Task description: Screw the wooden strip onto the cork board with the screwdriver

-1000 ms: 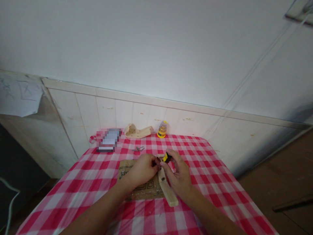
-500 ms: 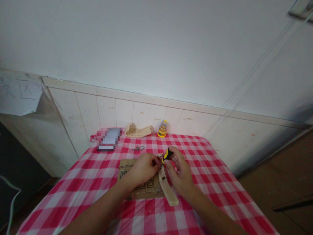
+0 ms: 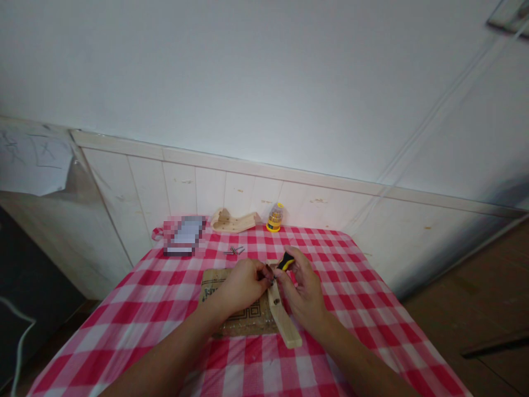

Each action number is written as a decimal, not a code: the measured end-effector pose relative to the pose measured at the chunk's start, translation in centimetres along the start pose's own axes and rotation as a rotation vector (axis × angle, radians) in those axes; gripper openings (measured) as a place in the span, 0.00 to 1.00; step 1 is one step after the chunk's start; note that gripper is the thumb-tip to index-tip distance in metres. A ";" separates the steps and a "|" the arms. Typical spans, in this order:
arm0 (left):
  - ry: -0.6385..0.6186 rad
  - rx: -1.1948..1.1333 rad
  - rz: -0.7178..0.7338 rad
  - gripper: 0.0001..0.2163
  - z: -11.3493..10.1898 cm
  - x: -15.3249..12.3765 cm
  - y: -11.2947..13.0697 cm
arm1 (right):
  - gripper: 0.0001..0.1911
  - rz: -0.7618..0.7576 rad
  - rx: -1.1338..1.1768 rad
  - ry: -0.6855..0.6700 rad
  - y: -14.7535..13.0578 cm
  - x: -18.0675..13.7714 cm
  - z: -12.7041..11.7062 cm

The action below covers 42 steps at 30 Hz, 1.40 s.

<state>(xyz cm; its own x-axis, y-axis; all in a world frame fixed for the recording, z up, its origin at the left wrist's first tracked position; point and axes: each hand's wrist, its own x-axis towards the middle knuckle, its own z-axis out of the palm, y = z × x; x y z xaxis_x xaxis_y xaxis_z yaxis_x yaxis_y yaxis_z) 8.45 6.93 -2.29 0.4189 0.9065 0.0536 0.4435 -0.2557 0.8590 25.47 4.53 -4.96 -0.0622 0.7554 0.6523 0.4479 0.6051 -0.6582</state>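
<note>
My right hand [image 3: 303,289] is closed round a small screwdriver with a yellow and black handle [image 3: 285,262], its tip pointing down at the far end of a pale wooden strip [image 3: 283,320]. My left hand [image 3: 242,285] pinches something small against that same end of the strip; what it holds is hidden by the fingers. The strip lies slanted on the red and white checked tablecloth [image 3: 355,309], partly over a brown patterned board [image 3: 239,320].
Several loose screws [image 3: 234,251] lie behind my hands. At the back of the table, against the white panelled wall, are a curved wooden piece [image 3: 231,221], a yellow bit holder [image 3: 275,217] and a blurred flat object [image 3: 184,236]. The table's right edge drops to a wooden floor.
The screwdriver handle has tilted and shifted slightly in my right hand. My left hand keeps its pinch at the strip's end.
</note>
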 end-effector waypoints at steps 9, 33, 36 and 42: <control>-0.012 -0.030 0.033 0.09 0.0 0.0 0.0 | 0.23 -0.046 -0.037 -0.020 -0.5 0.1 -0.5; -0.015 -0.016 0.034 0.08 0.0 0.0 -0.1 | 0.26 -0.057 -0.005 0.029 -0.1 0.0 -0.2; -0.019 -0.015 0.024 0.08 -0.1 0.0 0.1 | 0.27 -0.079 -0.031 0.029 0.0 0.0 -0.2; -0.014 -0.025 0.039 0.08 0.0 0.1 -0.2 | 0.26 -0.055 -0.003 -0.027 -0.7 -0.4 -0.3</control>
<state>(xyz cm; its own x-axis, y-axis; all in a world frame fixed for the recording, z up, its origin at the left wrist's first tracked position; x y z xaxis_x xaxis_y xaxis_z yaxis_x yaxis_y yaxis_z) 8.38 7.07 -2.41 0.4462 0.8913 0.0806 0.4069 -0.2822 0.8688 25.46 3.72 -4.58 -0.1109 0.7276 0.6770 0.4457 0.6453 -0.6204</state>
